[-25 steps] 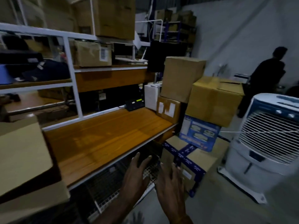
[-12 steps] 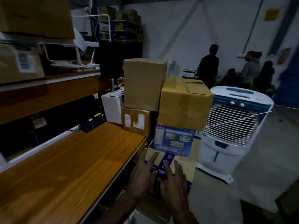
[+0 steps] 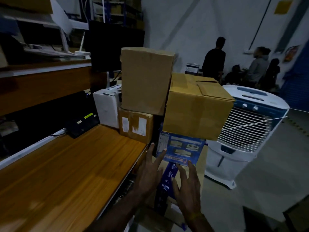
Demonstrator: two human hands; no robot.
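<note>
Dim warehouse light falls on a wooden bench (image 3: pixel 66 164) at the left, with racking behind it and a few people (image 3: pixel 214 57) standing far off by the back wall. At the bench's end, a blue printed box (image 3: pixel 181 149) sits on a low carton sealed with blue branded tape (image 3: pixel 168 175), and it carries a large brown carton (image 3: pixel 195 108) whose right side juts out past it. The left hand (image 3: pixel 147 173) and the right hand (image 3: pixel 189 186) are both released, with fingers spread and straight. They reach toward the blue printed box and grasp nothing. The left fingertips overlap its lower left edge, but I cannot tell whether they touch. The right hand hovers just below it, over the low carton. The main risk, as I judge it, is drawing the blue printed box out while it bears that load. The large brown carton could tip off its overhanging side toward the white air cooler (image 3: pixel 247 131) just beside it, or drop onto the wrists. A careless left elbow could also jog the tall carton (image 3: pixel 145 79) stacked on a small taped carton (image 3: pixel 135 124) at the bench edge. Much is hard to read here. The print on the blue printed box is blurred, the hands and forearms cover most of the low carton, and the bottom of the view cuts off its near end. What lies behind the stack is hidden.
</note>
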